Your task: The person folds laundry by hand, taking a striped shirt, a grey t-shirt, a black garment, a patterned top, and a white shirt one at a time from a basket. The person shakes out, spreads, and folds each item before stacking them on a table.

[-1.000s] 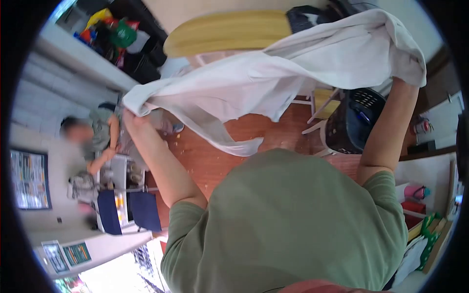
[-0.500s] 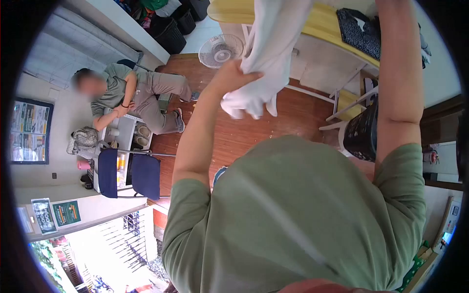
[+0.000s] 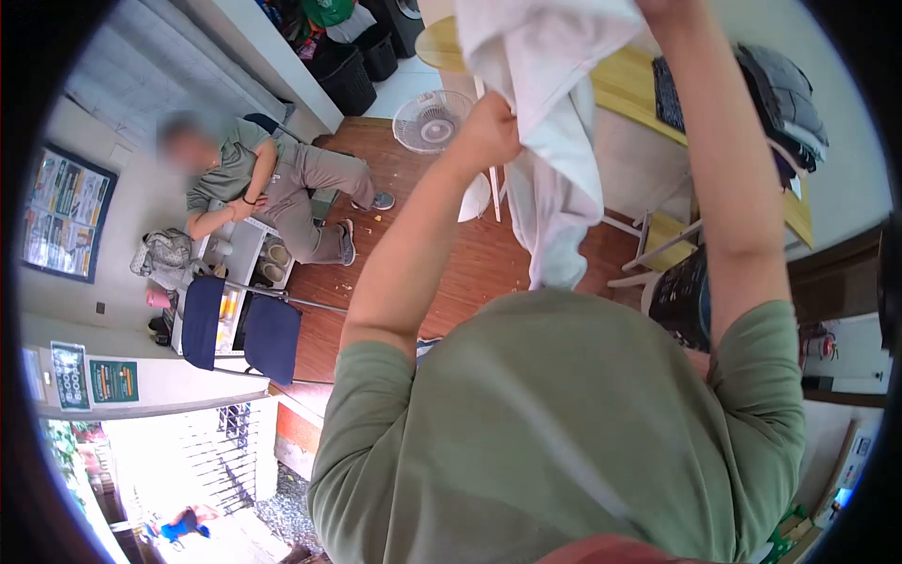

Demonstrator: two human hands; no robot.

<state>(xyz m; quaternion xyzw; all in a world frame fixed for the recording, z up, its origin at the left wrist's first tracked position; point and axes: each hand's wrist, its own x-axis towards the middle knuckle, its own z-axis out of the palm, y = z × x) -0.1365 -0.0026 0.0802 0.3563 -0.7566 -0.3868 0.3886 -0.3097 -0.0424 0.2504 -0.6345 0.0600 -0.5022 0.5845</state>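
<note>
A long white cloth hangs bunched and folded in front of me; its exact kind cannot be made out. My left hand is closed on its left edge, the fingers curled into the fabric. My right hand is raised at the top edge of the view, where the upper right part of the cloth runs up to it. Most of its fingers are cut off by the frame. The lower end of the cloth dangles over the floor, just beyond my shirt front.
A white fan stands beyond my left hand. Behind the cloth is a yellow wooden table, with folded clothes at its right. A seated person is at the left, near blue folding chairs. A dark basket stands right.
The cloth has swung from a left slant to hanging more upright and nearer me. My left hand has moved right and slightly up, its grip tighter. My right arm has come inward.
</note>
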